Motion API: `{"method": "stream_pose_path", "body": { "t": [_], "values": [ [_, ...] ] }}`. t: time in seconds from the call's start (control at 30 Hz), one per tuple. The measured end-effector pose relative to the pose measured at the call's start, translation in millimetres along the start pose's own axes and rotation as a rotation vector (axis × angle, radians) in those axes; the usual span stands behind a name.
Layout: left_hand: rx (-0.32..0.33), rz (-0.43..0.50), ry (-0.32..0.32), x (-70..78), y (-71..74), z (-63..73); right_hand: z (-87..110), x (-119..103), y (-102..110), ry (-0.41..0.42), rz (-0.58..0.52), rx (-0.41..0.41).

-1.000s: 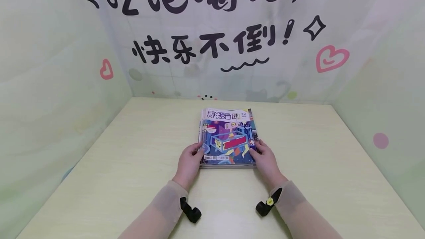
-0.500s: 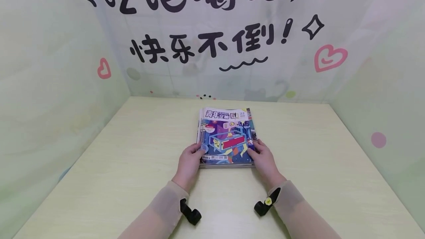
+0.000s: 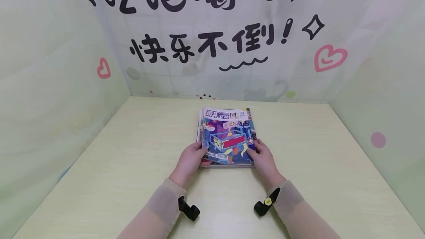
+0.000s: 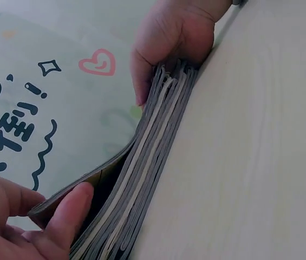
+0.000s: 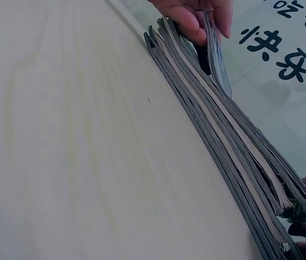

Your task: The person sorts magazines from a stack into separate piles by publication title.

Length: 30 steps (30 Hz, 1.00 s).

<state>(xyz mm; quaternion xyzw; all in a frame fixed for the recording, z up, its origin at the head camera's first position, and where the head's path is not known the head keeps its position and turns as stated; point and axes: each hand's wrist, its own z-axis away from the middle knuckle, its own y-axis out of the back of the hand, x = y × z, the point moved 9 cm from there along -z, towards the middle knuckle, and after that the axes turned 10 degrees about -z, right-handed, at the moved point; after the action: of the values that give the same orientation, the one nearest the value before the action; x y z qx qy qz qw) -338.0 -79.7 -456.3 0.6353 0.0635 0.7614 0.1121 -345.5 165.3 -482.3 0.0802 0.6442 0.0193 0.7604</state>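
Note:
A stack of magazines lies on the table, with a purple and blue magazine on top. At its near left corner, my left hand pinches that top magazine between thumb and fingers. The left wrist view shows its corner bent up, with a dark gap between it and the magazines below. Across the stack, my right hand grips the right edge, thumb on the cover. The fingers beneath are mostly hidden in the head view.
The pale wooden table extends around the stack on all sides. Behind it hangs a printed backdrop with large black characters, and side panels border the table. Each wrist wears a black strap camera.
My left hand has shifted from holding the stack's left side to raising the near left corner of the top magazine. The right hand keeps its place on the right edge.

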Motion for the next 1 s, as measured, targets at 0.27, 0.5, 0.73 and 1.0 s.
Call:
{"method": "stream_pose_path", "body": {
  "t": [0.27, 0.5, 0.73, 1.0],
  "values": [
    [-0.069, 0.224, 0.066, -9.4, -4.5, -4.2, -1.3, -0.7, 2.9, 0.000, -0.030, -0.002],
    [-0.088, 0.397, 0.077, -11.3, -4.8, -5.1, 2.2, -8.5, 7.0, 0.001, -0.079, 0.006],
    [-0.095, 0.448, 0.078, -10.1, -5.1, -2.9, 5.9, -18.8, 17.0, 0.023, 0.176, 0.098],
    [-0.085, 0.487, 0.104, -12.5, -3.5, -2.7, 8.1, -28.7, 19.0, 0.005, 0.066, 0.085]
  ]
}}
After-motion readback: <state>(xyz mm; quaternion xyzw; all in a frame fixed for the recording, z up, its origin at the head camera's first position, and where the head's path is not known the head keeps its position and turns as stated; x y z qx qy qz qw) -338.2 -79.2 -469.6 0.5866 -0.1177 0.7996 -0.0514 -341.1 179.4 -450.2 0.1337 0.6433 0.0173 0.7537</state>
